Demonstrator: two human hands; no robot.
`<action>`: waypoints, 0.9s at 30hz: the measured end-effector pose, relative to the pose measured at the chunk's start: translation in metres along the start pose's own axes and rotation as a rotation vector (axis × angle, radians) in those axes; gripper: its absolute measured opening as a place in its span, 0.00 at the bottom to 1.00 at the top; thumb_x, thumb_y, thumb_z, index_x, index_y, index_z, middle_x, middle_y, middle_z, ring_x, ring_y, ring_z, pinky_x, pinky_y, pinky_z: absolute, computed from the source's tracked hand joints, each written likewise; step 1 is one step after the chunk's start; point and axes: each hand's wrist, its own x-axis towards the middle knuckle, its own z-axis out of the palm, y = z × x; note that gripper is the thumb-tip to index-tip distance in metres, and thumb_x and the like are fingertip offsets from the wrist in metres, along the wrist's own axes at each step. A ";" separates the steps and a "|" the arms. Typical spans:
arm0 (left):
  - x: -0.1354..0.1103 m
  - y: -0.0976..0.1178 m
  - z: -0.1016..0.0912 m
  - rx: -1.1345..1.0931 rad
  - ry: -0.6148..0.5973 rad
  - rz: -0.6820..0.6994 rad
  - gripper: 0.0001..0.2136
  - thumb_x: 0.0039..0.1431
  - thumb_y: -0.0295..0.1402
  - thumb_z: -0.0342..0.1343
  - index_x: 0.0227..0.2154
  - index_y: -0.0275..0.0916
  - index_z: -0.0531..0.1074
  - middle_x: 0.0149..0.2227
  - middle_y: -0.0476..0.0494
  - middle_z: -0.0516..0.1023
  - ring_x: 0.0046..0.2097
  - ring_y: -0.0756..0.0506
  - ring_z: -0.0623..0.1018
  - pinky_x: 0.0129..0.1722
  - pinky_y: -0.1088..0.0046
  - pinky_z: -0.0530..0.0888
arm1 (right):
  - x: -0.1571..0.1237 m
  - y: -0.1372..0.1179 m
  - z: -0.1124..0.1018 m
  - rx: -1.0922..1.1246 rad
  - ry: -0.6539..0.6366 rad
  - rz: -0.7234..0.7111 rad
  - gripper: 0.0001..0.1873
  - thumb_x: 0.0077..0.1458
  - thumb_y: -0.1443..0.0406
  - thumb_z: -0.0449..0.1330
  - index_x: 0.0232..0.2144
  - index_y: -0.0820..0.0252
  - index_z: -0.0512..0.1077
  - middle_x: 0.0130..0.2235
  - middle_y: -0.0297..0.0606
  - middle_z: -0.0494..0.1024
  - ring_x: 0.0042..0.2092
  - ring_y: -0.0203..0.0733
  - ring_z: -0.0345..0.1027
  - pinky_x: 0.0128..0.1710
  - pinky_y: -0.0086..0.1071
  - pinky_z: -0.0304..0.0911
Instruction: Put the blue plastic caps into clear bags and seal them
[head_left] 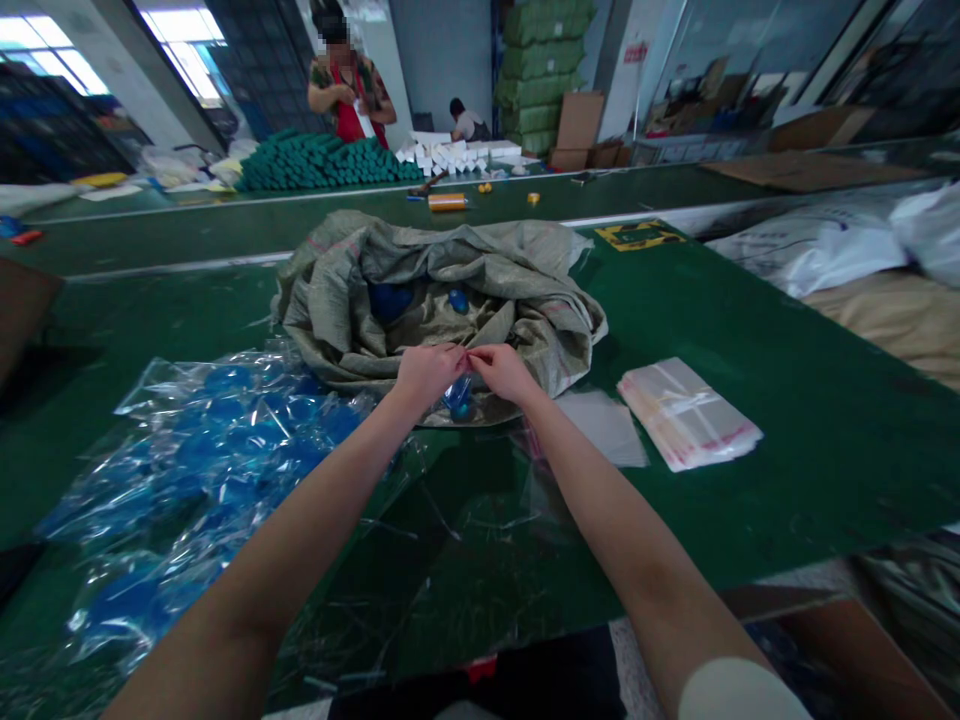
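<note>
My left hand (pixel 426 372) and my right hand (pixel 501 370) meet in front of an open grey woven sack (pixel 517 285). Both pinch the top edge of a small clear plastic bag (pixel 459 396) that hangs between them with a blue object inside. More blue pieces (pixel 390 298) lie inside the sack. To my left spreads a heap of clear bags holding blue items (pixel 217 440). A stack of flat empty clear bags (pixel 686 412) lies to the right of my right hand, and one loose bag (pixel 600 425) sits nearer.
The green table (pixel 787 400) runs on to a second bench behind, with rolled green items (pixel 322 160) and white boxes (pixel 457 152). A person in red (pixel 349 90) stands there, another sits beyond. White and tan sacks (pixel 847 250) lie at right; a cardboard box (pixel 847 640) at lower right.
</note>
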 end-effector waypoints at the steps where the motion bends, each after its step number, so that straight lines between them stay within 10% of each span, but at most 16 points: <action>1: 0.000 0.000 0.000 -0.001 0.005 -0.008 0.15 0.65 0.38 0.47 0.38 0.39 0.78 0.40 0.39 0.82 0.36 0.41 0.79 0.29 0.68 0.66 | 0.000 0.000 0.000 0.008 -0.001 -0.001 0.13 0.59 0.68 0.55 0.31 0.64 0.80 0.33 0.37 0.82 0.35 0.38 0.73 0.37 0.28 0.63; 19: 0.003 0.002 0.000 -0.400 0.218 -0.363 0.10 0.58 0.34 0.50 0.30 0.40 0.77 0.37 0.42 0.82 0.39 0.44 0.78 0.41 0.70 0.69 | 0.000 -0.003 0.001 0.099 0.113 0.157 0.10 0.56 0.69 0.56 0.31 0.63 0.79 0.32 0.39 0.83 0.35 0.40 0.76 0.40 0.30 0.68; 27: 0.016 -0.039 0.006 -1.441 0.686 -1.084 0.05 0.56 0.28 0.44 0.26 0.40 0.61 0.30 0.47 0.75 0.28 0.52 0.72 0.29 0.77 0.68 | 0.005 0.012 0.010 0.338 0.127 0.250 0.09 0.61 0.66 0.54 0.33 0.61 0.74 0.36 0.39 0.82 0.36 0.36 0.77 0.41 0.30 0.71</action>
